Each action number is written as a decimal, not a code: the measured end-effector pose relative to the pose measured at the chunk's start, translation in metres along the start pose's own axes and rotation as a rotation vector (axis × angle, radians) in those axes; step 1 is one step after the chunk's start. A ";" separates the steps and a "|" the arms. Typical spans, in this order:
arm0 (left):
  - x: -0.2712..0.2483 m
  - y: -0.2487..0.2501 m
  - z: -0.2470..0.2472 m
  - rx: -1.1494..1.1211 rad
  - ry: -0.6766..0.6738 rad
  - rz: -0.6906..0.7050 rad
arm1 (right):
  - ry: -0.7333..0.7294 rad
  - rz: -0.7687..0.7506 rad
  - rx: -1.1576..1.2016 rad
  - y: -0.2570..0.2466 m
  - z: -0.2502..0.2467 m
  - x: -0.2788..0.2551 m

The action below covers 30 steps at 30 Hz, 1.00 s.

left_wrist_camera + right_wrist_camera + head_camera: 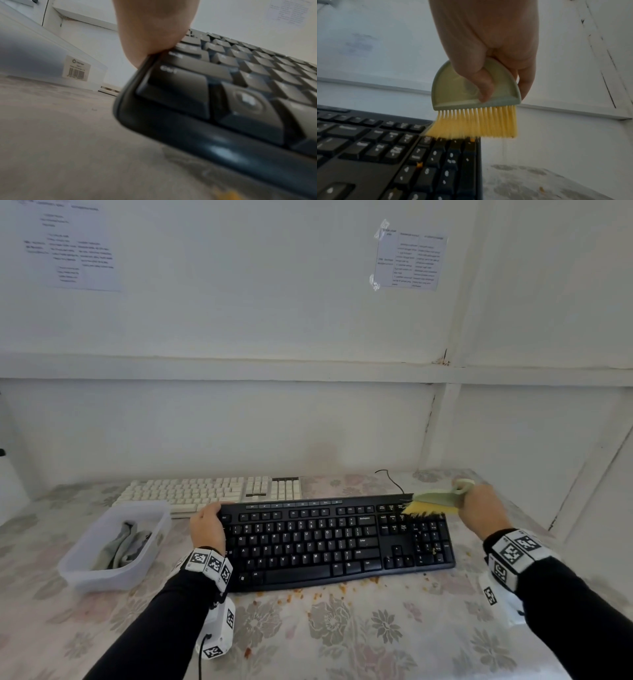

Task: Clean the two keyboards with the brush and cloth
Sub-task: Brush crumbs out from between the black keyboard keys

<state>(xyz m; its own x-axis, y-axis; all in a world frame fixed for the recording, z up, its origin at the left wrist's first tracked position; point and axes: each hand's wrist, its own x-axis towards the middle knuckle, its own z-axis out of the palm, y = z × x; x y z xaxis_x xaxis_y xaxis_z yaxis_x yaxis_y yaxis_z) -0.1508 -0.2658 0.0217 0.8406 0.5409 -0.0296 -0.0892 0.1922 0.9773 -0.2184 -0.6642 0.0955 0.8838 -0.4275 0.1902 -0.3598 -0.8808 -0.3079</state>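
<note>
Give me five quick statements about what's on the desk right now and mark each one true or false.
1. The right hand holds the brush over the black keyboard's number pad end. True.
2. The left hand is lifting the cloth. False: it grips the black keyboard's left edge, and the cloth lies in the tub.
3. The white keyboard lies behind the black one, nearer the wall. True.
4. The brush has black bristles. False: they are yellow, on a pale green handle.
5. Orange crumbs lie on the tablecloth in front of the black keyboard. True.
</note>
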 end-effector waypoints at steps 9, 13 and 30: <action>-0.004 0.003 0.002 0.037 0.017 0.027 | -0.129 -0.367 0.303 -0.066 0.001 -0.030; -0.004 0.004 0.002 0.021 0.027 0.000 | -0.213 -0.523 0.240 -0.088 0.023 -0.035; -0.011 0.010 0.002 0.053 0.016 0.011 | -0.215 -0.458 0.177 -0.081 -0.003 -0.054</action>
<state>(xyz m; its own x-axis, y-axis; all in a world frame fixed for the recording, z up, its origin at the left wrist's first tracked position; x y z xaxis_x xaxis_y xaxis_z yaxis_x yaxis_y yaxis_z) -0.1605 -0.2714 0.0322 0.8311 0.5557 -0.0219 -0.0695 0.1427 0.9873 -0.2382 -0.5705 0.1124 0.9865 0.0605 0.1524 0.1168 -0.9117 -0.3939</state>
